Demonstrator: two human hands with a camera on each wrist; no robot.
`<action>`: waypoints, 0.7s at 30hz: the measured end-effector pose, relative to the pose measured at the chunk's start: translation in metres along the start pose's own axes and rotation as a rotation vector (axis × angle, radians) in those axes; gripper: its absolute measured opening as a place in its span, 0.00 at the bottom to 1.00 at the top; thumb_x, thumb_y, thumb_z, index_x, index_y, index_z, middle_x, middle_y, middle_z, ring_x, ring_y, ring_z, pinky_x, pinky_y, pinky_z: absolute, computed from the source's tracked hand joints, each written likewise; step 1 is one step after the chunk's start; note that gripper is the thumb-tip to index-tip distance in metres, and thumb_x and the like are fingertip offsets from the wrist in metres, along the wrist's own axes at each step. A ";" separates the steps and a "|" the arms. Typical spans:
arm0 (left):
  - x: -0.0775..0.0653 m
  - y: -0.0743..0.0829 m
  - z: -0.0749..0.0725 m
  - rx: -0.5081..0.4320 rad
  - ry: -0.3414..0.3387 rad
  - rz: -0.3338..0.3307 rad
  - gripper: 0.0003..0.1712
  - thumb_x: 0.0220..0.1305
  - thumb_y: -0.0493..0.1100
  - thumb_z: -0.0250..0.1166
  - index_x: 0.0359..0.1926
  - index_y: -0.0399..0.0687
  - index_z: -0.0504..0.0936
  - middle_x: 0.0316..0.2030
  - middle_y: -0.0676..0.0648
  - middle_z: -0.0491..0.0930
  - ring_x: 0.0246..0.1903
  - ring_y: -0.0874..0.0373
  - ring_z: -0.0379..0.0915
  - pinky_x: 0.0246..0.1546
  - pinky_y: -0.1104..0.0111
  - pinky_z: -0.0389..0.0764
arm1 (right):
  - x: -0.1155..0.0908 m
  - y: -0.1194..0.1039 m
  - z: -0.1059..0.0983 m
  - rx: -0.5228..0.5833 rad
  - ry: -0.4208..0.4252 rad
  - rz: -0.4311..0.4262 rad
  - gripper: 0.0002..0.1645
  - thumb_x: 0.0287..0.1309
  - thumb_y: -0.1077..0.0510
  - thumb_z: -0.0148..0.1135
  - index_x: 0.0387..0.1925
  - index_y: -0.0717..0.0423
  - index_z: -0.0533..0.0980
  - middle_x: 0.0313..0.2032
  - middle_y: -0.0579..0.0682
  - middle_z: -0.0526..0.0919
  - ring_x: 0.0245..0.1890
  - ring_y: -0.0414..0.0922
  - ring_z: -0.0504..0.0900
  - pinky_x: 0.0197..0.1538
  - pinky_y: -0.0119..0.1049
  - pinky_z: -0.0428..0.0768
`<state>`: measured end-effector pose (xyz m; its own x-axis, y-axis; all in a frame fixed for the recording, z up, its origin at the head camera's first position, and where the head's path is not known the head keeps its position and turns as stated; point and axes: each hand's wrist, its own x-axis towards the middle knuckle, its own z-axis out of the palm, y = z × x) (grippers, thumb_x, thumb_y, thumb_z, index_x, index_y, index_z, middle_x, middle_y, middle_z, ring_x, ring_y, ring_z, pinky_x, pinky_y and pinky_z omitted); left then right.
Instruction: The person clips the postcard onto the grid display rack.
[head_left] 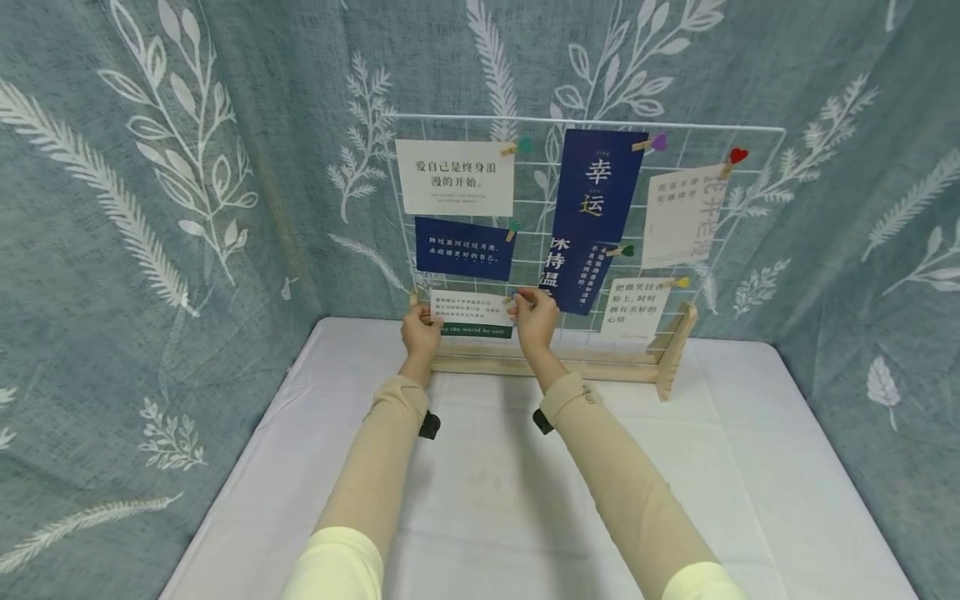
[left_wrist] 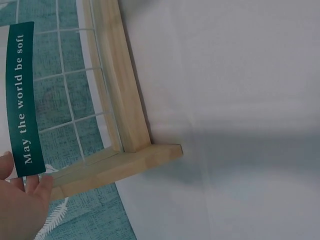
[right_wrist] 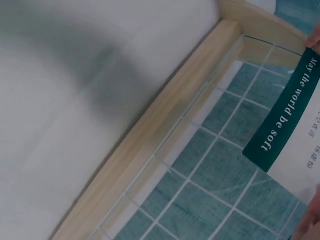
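A white card (head_left: 471, 308) with a green lower band reading "May the world be soft" lies against the lower left of a white wire grid (head_left: 536, 150). My left hand (head_left: 422, 331) pinches its left edge, with the thumb in front and fingers behind in the left wrist view. At the card's upper right corner, my right hand (head_left: 537, 321) pinches a small wooden clothespin (head_left: 507, 300) with a blue ornament, partly hidden by the fingers. In the right wrist view only bits of the fingers (right_wrist: 309, 220) show beside the card.
The grid stands in a wooden base (head_left: 615, 369) on a white-covered table (head_left: 480, 492). Above my hands hang a navy card (head_left: 465, 250) and a white card (head_left: 457, 179). Several more clipped cards, including a tall navy one (head_left: 600, 179), fill the right side. Patterned curtains (head_left: 247, 83) surround the table.
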<state>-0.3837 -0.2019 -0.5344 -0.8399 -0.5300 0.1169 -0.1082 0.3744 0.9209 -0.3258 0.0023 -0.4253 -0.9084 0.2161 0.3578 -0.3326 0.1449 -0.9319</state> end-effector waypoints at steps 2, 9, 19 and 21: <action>-0.007 0.008 -0.004 -0.018 -0.009 -0.022 0.18 0.58 0.35 0.66 0.51 0.40 0.77 0.44 0.39 0.81 0.46 0.47 0.78 0.45 0.60 0.80 | -0.001 0.000 0.000 0.019 0.005 0.013 0.09 0.56 0.72 0.59 0.39 0.74 0.78 0.39 0.68 0.83 0.21 0.48 0.85 0.22 0.21 0.79; 0.024 -0.035 0.019 0.009 -0.001 0.032 0.21 0.57 0.41 0.68 0.53 0.47 0.78 0.43 0.44 0.82 0.43 0.52 0.79 0.41 0.62 0.81 | -0.005 0.002 0.000 -0.025 -0.023 0.027 0.13 0.59 0.73 0.54 0.45 0.72 0.77 0.45 0.65 0.82 0.28 0.55 0.85 0.26 0.23 0.80; -0.087 0.098 -0.049 -0.008 -0.088 -0.059 0.24 0.64 0.32 0.58 0.62 0.38 0.69 0.55 0.34 0.76 0.55 0.42 0.73 0.54 0.55 0.77 | -0.014 0.003 -0.003 -0.085 -0.055 -0.001 0.18 0.63 0.70 0.48 0.52 0.66 0.75 0.52 0.61 0.80 0.35 0.56 0.86 0.17 0.20 0.65; -0.094 0.103 -0.054 0.000 -0.104 -0.042 0.25 0.65 0.31 0.56 0.63 0.37 0.67 0.57 0.33 0.74 0.57 0.41 0.71 0.56 0.55 0.75 | -0.016 0.003 -0.005 -0.087 -0.056 -0.014 0.18 0.63 0.69 0.49 0.53 0.65 0.75 0.53 0.61 0.80 0.36 0.55 0.86 0.16 0.20 0.63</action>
<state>-0.2875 -0.1542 -0.4305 -0.8854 -0.4633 0.0391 -0.1442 0.3537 0.9242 -0.3110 0.0038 -0.4339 -0.9176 0.1592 0.3642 -0.3240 0.2311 -0.9174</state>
